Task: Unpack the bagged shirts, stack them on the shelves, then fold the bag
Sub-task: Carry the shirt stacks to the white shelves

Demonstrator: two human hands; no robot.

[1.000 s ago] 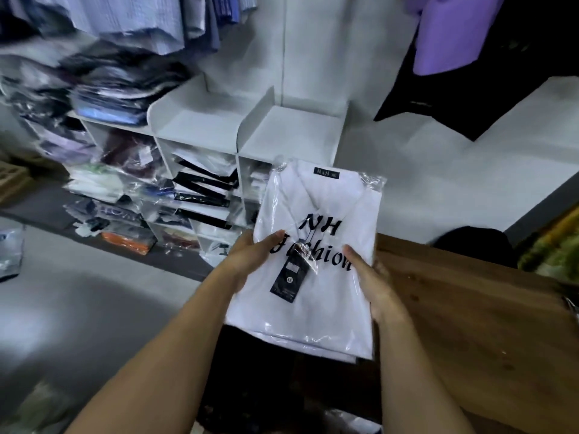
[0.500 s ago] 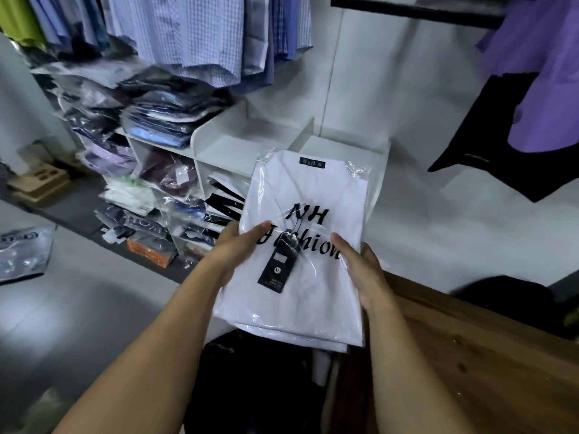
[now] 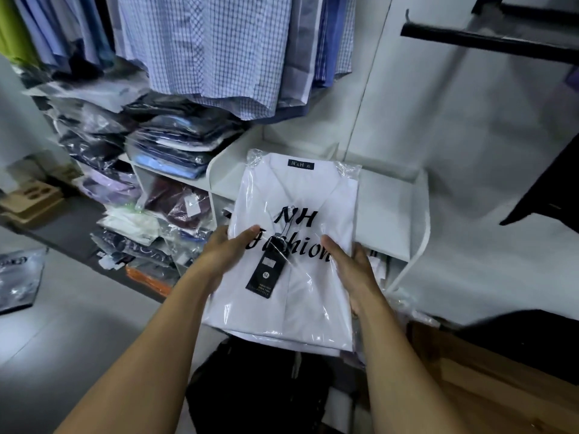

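Observation:
I hold a stack of white shirts (image 3: pixel 310 296) in clear plastic wrap, printed "NH Fashion", with a black hang tag on the top one. My left hand (image 3: pixel 225 252) grips its left edge with the thumb on top, and my right hand (image 3: pixel 354 270) grips the right edge the same way. The stack hovers in front of the white shelf unit (image 3: pixel 388 208), level with its bare top compartments. A black bag (image 3: pixel 260 389) lies open below the stack, between my forearms.
Wrapped folded shirts (image 3: pixel 169 145) fill the shelves at left. Checked shirts (image 3: pixel 213 48) hang above them. A wooden counter (image 3: pixel 501 389) stands at lower right, a dark garment (image 3: pixel 551 189) hangs at right, and a plastic bag (image 3: pixel 18 277) lies on the grey floor at left.
Both hands have carried the shirt stack forward and up toward the white shelf unit. The view has risen, so the hanging shirts fill the top and the wooden counter has slid to the lower right.

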